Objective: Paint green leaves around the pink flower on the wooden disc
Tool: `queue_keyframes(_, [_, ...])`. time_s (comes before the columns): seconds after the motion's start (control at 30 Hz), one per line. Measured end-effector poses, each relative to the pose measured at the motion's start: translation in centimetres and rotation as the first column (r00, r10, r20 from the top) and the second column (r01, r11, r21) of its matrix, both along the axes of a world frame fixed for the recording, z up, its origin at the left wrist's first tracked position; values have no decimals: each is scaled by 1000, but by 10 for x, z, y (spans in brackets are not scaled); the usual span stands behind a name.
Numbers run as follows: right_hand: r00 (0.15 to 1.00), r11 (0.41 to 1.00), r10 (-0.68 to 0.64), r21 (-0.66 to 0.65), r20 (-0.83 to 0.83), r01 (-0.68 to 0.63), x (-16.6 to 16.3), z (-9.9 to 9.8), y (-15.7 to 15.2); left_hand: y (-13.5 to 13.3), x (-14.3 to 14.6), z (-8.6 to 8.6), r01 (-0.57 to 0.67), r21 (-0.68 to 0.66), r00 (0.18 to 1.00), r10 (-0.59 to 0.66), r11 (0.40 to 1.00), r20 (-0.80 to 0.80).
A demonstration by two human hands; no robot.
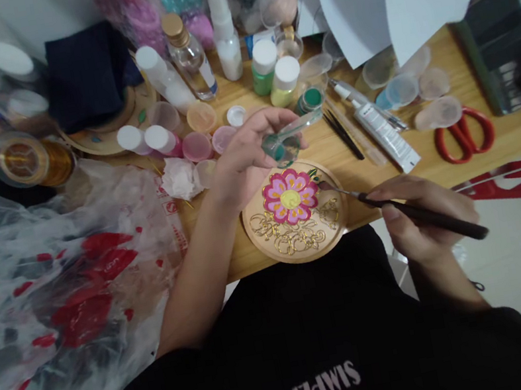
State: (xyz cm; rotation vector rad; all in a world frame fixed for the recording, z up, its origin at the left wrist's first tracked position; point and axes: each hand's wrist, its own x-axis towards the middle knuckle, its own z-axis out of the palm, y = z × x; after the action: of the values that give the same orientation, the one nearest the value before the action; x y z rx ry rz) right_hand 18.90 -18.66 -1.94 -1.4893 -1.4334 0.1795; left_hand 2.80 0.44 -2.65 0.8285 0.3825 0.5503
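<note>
A round wooden plaque point(301, 252) lies at the table's front edge, bearing a pink flower point(290, 198) with a yellow centre and gold outlines below it. My left hand point(246, 157) holds a small clear plastic cup point(282, 147) with some green in it, tilted above the plaque's top edge. My right hand point(420, 214) grips a dark-handled palette knife point(418, 214). Its thin metal tip is at the small leaf outlines right of the flower; whether it touches the surface I cannot tell. A little green shows on one leaf.
Behind the plaque stand paint jars point(264, 63), a cork-coloured-capped bottle point(192, 66) and small cups point(197, 145). To the right lie tweezers point(343, 134), a white tube point(386, 136), red-handled scissors point(466, 135) and a black box point(505, 54). Crumpled plastic point(77, 274) covers the left side.
</note>
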Motion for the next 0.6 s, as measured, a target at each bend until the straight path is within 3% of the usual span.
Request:
queue_keyframes(0.3, [1000,1000,0,11,-7,0,1,-2,0,-1,0,0,-3,41,1000,3,999,-2])
queue_keyframes(0.43, [998,997,-66,39,-15,67,-1,-2,-1,-2,1,0,-8,52,999,9,999,-31])
queue_keyframes(0.6, [998,998,-67,-10,-7,67,-1,2,-2,-3,2,1,-12,13,1000,12,1000,-28])
